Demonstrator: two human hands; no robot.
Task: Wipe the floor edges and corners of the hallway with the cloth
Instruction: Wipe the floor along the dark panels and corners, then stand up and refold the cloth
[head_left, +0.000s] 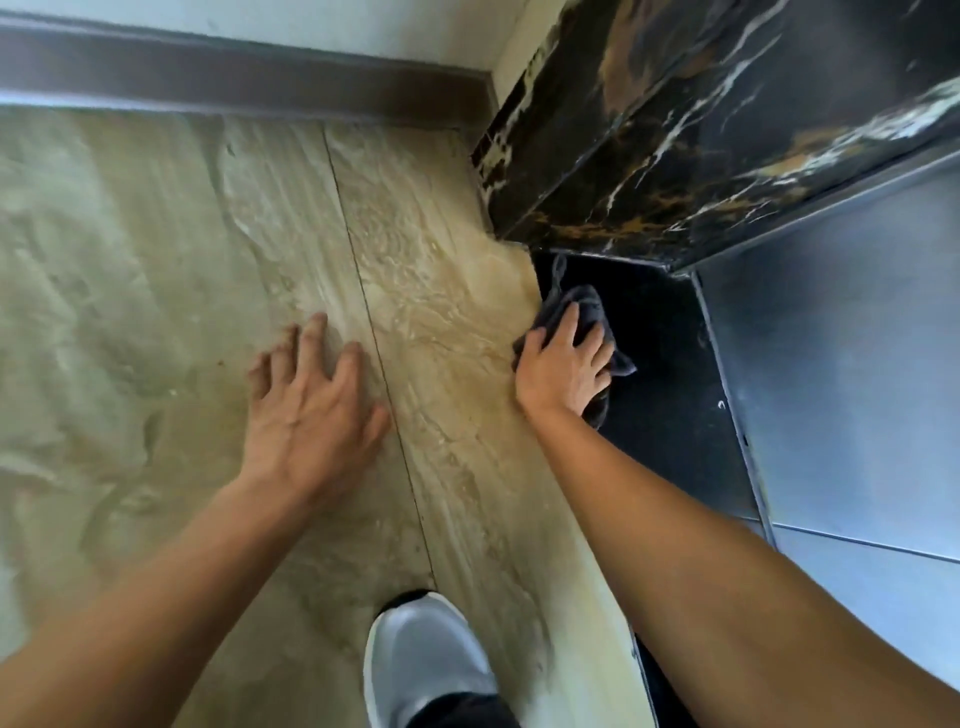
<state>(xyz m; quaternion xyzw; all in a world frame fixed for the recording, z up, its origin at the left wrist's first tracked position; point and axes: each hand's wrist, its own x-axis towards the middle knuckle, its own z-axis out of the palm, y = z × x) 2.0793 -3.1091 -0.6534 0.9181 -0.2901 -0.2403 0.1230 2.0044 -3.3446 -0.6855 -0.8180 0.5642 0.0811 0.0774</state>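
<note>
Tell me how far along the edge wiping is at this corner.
Done: nothing shows as finished; no wiped streaks are readable. In hand: the right hand grips the cloth on the black threshold strip beside the metal door, while the left hand rests flat on the beige tile. Left, likely: the strip's corner under the marble jamb, just ahead of the cloth, and the skirting board edge.

A crumpled dark grey cloth (592, 306) was pressed onto the black polished floor strip (665, 415) by the right hand (563, 364), fingers curled over it, near the black gold-veined marble frame (675, 130). The left hand (311, 410) was spread flat on the beige marbled floor tiles (130, 312).
</note>
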